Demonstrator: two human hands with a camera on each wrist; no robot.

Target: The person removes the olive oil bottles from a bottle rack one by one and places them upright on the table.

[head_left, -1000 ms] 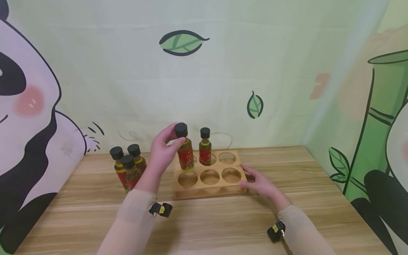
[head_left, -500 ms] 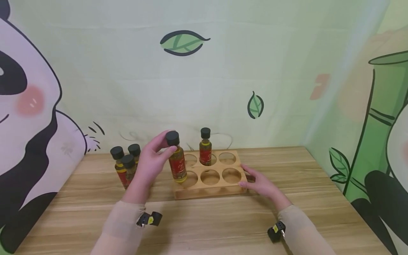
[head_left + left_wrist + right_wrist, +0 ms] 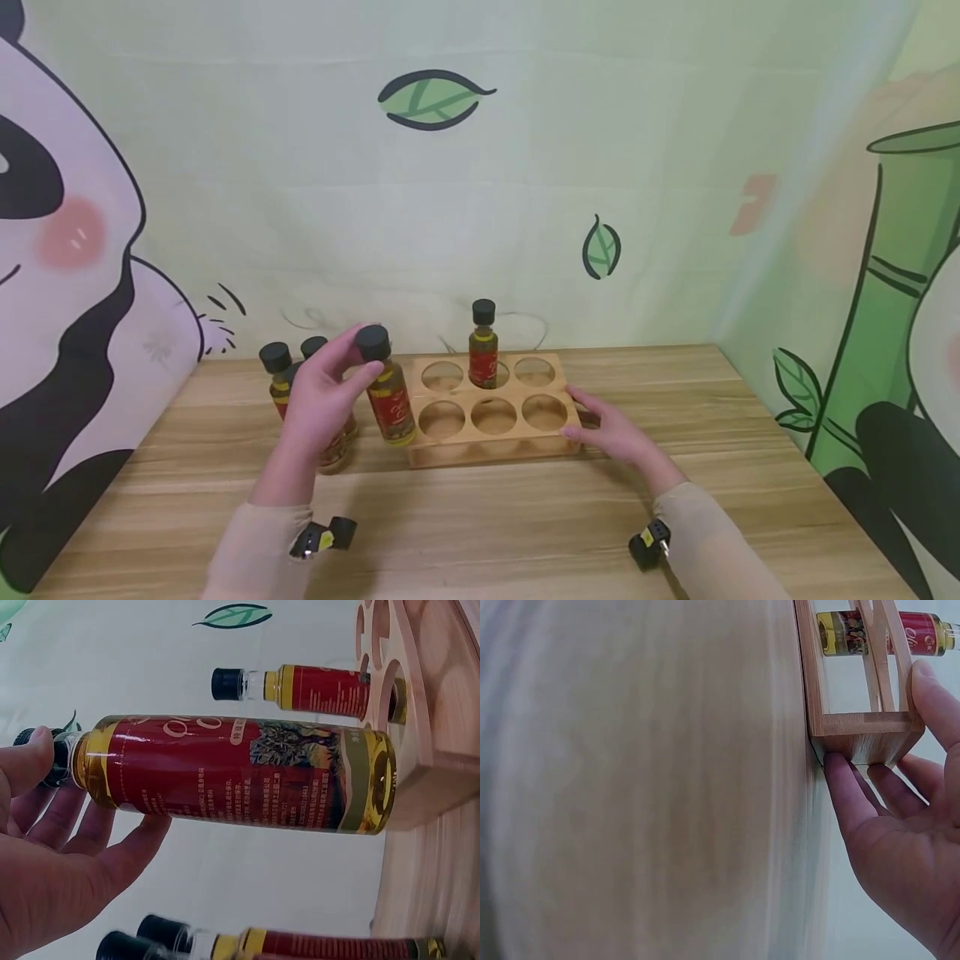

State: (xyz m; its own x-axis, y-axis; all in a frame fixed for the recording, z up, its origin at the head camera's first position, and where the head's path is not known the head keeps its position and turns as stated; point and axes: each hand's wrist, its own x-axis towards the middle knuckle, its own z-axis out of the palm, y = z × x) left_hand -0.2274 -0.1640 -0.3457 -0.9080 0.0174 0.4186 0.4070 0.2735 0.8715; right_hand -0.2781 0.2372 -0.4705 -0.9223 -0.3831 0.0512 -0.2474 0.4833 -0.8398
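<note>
My left hand [image 3: 321,398] grips an olive oil bottle [image 3: 391,406] by its black cap and neck. This bottle, with a red label and yellow oil, is raised slightly tilted just left of the wooden bottle rack [image 3: 468,429]. In the left wrist view, the thumb and fingers sit round the neck of the held bottle [image 3: 240,772]. A second bottle [image 3: 483,350] stands upright in the rack's back middle hole. At the rack's right end, my right hand [image 3: 611,429] holds the wood; the right wrist view has its thumb on the upper edge and fingers against the end wall [image 3: 866,746].
Three more bottles stand close together on the table at the left, partly hidden behind my left hand; one black cap [image 3: 275,357] shows clearly. A printed cloth backdrop [image 3: 300,167] rises behind the wooden table [image 3: 510,525].
The held bottle has moved left and toward me, from over the rack's left holes to beside its left end. My right hand and the rack stay in place.
</note>
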